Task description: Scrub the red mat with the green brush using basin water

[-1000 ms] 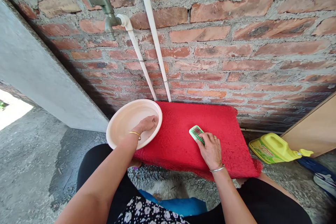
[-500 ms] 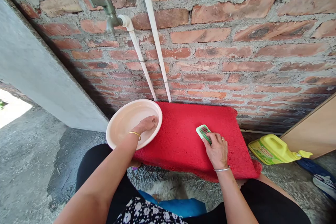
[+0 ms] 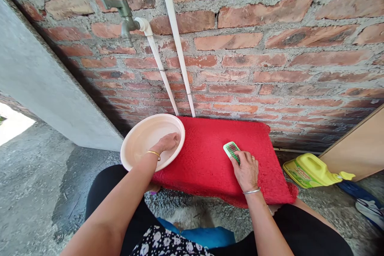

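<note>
Right hand: grip clamped on green-and-white brush, located over right half of red-covered surface. Left hand: curled, inside pale basin at the surface's left end; cannot tell whether its grip holds anything. Surroundings: brick wall behind, carrying tap and two white pipes; grey slab at left; yellow jug right of surface, just beside tan panel

White pipes climb the brick wall, and a yellow jug sits nearby.
</note>
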Action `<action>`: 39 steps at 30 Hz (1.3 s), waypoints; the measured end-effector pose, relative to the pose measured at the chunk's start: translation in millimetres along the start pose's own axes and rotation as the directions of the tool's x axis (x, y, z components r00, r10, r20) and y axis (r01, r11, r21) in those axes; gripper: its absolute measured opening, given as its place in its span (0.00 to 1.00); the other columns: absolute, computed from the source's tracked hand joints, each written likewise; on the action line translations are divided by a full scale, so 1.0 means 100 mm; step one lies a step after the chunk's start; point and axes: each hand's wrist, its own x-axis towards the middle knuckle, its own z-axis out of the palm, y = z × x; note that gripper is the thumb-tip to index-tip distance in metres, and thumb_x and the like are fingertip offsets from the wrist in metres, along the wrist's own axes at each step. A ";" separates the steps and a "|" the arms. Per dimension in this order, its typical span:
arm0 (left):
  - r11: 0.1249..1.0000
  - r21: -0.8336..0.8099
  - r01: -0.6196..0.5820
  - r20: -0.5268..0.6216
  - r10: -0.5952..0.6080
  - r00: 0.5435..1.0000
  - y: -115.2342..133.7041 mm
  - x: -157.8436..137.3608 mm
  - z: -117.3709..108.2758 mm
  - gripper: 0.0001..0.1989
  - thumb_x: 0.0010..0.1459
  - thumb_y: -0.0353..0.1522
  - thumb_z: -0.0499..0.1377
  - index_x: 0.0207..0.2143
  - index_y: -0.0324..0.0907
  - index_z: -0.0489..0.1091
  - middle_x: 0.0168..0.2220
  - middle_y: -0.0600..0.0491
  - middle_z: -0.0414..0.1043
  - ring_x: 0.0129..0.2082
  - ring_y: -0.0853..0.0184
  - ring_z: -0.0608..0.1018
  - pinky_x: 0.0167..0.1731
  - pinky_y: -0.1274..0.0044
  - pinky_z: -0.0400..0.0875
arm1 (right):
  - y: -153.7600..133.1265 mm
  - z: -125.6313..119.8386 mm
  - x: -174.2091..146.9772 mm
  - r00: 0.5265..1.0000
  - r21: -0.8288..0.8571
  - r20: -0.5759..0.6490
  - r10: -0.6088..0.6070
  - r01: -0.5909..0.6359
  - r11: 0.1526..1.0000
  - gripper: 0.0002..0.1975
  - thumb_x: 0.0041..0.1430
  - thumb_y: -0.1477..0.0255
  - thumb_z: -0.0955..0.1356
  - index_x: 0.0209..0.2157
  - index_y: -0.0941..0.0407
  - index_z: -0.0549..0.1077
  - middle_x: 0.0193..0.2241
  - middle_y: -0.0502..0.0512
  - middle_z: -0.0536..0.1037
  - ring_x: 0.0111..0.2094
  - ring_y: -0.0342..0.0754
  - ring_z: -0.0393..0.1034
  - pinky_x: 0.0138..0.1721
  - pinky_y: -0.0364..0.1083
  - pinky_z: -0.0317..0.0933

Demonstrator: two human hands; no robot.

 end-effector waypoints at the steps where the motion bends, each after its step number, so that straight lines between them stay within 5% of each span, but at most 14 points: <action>1: 1.000 0.001 -0.003 0.001 0.003 1.000 0.00 0.00 0.00 0.09 0.55 0.26 0.57 0.39 0.39 0.70 0.38 0.50 0.77 0.36 0.66 0.73 0.38 0.79 0.64 | 0.00 0.00 -0.01 1.000 0.001 0.000 -0.002 0.002 1.000 0.13 0.65 0.60 0.62 0.42 0.52 0.73 0.40 0.54 0.75 0.38 0.50 0.63 0.38 0.47 0.48; 39: 0.992 0.115 -0.054 0.074 0.045 0.996 0.01 0.08 0.13 0.12 0.59 0.30 0.53 0.45 0.41 0.69 0.46 0.40 0.76 0.45 0.55 0.78 0.43 0.68 0.71 | -0.01 -0.02 -0.03 1.000 -0.007 0.010 0.001 -0.001 1.000 0.17 0.65 0.58 0.59 0.42 0.53 0.72 0.41 0.56 0.75 0.40 0.51 0.64 0.39 0.48 0.49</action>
